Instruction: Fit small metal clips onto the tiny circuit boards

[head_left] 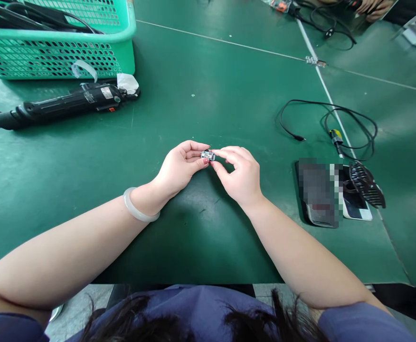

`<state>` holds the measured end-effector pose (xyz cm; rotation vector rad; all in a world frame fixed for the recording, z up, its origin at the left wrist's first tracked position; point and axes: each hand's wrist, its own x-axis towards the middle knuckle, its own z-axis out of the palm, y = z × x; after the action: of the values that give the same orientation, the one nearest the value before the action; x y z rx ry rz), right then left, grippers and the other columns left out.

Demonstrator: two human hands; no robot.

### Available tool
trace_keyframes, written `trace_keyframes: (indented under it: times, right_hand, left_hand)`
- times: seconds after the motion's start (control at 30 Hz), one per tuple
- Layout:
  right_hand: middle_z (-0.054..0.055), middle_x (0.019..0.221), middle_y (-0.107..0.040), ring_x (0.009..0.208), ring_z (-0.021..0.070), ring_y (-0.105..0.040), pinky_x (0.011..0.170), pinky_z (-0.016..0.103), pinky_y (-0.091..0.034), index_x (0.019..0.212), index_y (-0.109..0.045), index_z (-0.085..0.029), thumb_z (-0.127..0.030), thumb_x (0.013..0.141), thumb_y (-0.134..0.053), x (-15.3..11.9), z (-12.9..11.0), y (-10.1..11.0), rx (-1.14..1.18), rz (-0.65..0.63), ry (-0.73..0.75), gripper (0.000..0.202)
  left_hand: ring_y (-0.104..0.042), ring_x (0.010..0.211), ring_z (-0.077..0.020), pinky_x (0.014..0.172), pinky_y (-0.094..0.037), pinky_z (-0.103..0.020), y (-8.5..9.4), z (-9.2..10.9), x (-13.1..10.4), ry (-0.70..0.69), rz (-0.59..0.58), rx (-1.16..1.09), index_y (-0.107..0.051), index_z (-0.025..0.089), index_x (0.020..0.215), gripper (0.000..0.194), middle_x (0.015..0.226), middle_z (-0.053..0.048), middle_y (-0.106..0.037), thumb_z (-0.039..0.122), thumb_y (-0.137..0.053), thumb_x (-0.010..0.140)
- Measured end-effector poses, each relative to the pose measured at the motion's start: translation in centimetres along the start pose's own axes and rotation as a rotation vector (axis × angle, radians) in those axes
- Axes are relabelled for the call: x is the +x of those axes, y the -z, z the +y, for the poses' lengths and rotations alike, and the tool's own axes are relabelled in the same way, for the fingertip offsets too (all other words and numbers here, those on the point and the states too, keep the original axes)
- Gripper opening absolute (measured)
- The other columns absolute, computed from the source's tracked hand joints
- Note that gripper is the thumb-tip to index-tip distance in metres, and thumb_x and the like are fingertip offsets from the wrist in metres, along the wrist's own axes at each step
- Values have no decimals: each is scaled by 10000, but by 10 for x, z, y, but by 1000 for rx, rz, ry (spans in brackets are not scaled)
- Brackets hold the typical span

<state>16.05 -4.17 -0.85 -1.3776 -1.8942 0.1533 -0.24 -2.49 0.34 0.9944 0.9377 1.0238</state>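
A small silvery part (208,155) with dark edges is held between both hands over the green table, near the middle of the view. My left hand (182,166) grips its left side between thumb and fingers; a pale bangle circles that wrist. On the other side, my right hand (239,172) pinches the part's right end with thumb and index finger, its other fingers curled. The part's fine details are too small to make out.
A green basket (122,59) of black cables stands at the back left, with a black power screwdriver (65,103) before it. On the right lie a coiled cable (363,118), two phones (318,190) and a black hair clip (366,184). Another person's hand (373,8) shows at the top right.
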Motion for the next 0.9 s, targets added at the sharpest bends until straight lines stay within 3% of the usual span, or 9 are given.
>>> trace_keyframes:
  times: [0.4,0.7,0.9]
  right_hand:
    - [19,924,-716,765,155,-594,725,313,-500,976,-722,-228,-201,816,-644,11,3,-8,97,-7,-135,180]
    - [9,889,-715,732,144,-568,738,309,-490,972,-722,-220,-200,818,-650,8,1,-8,117,-26,-92,171]
    - [8,870,-712,730,142,-567,720,303,-485,939,-726,-217,-206,813,-660,8,-1,-6,131,-29,-95,143]
  left_hand:
    - [-679,1003,-155,996,-496,-337,-3,4,0,11,-27,46,-575,144,1162,484,1111,-84,-695,40,-682,702]
    - [-686,857,-113,883,-544,-291,-5,3,-1,37,70,48,-617,143,1056,276,932,-48,-720,161,-676,787]
    - [-688,845,-119,844,-561,-283,-5,3,-2,20,97,120,-629,167,1028,254,929,-43,-728,218,-694,788]
